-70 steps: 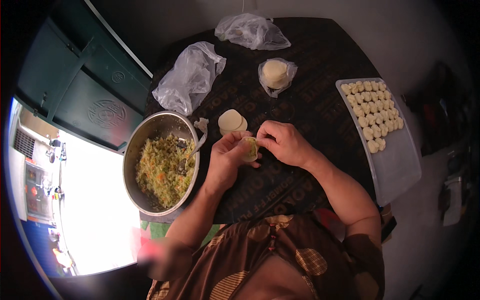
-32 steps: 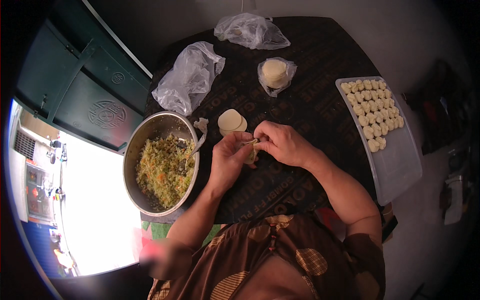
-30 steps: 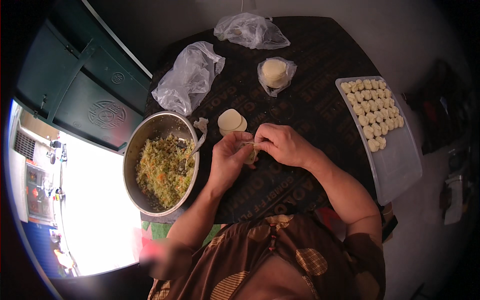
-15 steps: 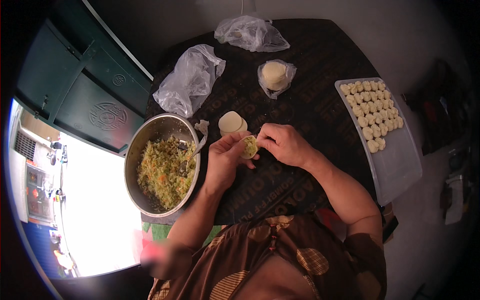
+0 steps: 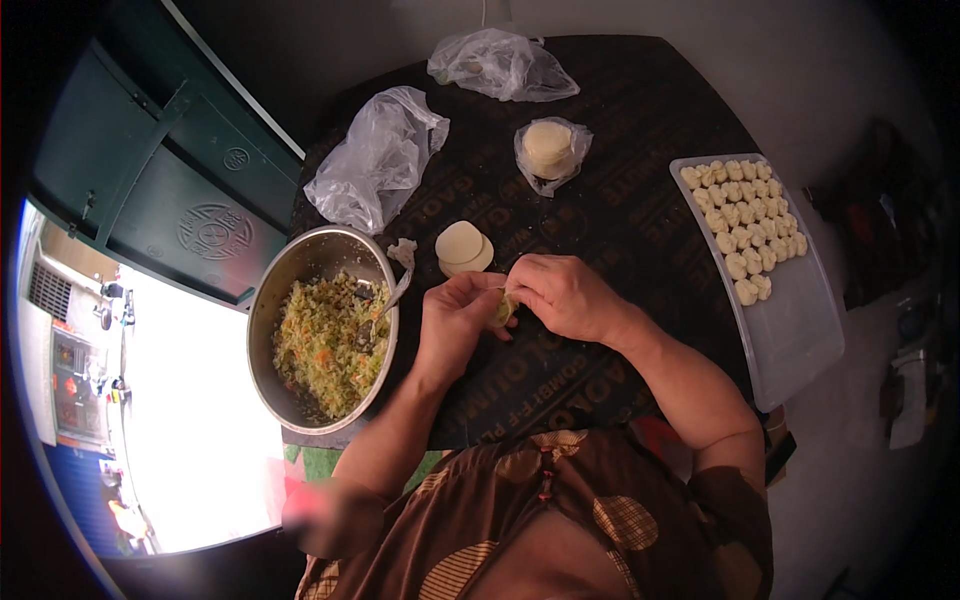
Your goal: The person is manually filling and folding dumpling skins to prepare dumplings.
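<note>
Between my two hands is a dumpling (image 5: 505, 308), its pale wrapper folding around green vegetable filling. My left hand (image 5: 458, 318) cups it from the left, with the thumb against it. The fingertips of my right hand (image 5: 562, 296) pinch its upper edge and hide part of it. Just beyond my left hand, round dough wrappers (image 5: 461, 243) lie overlapping on the dark table. To the left stands a steel bowl (image 5: 257, 345) of chopped vegetable filling (image 5: 325, 345), with a spoon (image 5: 390, 297) leaning inside against its right side.
A translucent tray (image 5: 795, 330) at the right holds rows of pleated dumplings (image 5: 740, 225). Farther back, a stack of wrappers (image 5: 549, 148) sits on plastic. Two crumpled plastic bags (image 5: 375, 160) lie at the far left and far edge. A green door (image 5: 190, 190) stands beside the table.
My right hand has shifted slightly left and closed over the wrapper's edge. The wrapper was more open, with its filling showing; now it is gathered and mostly covered by my fingers.
</note>
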The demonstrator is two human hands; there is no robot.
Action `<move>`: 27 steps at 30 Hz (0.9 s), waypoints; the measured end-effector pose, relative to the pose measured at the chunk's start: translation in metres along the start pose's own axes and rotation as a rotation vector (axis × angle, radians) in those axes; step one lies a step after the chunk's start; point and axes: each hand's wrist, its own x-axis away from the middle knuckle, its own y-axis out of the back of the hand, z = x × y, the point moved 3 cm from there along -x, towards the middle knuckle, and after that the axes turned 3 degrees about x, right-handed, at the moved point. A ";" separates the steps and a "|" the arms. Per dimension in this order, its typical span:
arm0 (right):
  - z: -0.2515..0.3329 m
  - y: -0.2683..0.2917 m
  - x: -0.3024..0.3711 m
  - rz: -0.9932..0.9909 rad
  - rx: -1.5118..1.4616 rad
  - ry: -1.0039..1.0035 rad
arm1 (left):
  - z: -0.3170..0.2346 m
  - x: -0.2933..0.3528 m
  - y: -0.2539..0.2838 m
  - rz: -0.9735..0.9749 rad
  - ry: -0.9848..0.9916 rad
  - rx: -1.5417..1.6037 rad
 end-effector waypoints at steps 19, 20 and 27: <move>-0.005 0.007 -0.002 -0.065 -0.073 -0.147 | -0.015 0.003 -0.003 0.017 -0.008 0.122; -0.004 0.007 -0.002 -0.067 -0.073 -0.147 | -0.015 0.003 -0.003 0.041 -0.004 0.176; -0.007 0.006 -0.001 -0.091 -0.095 -0.189 | -0.013 0.001 -0.005 0.071 0.027 0.143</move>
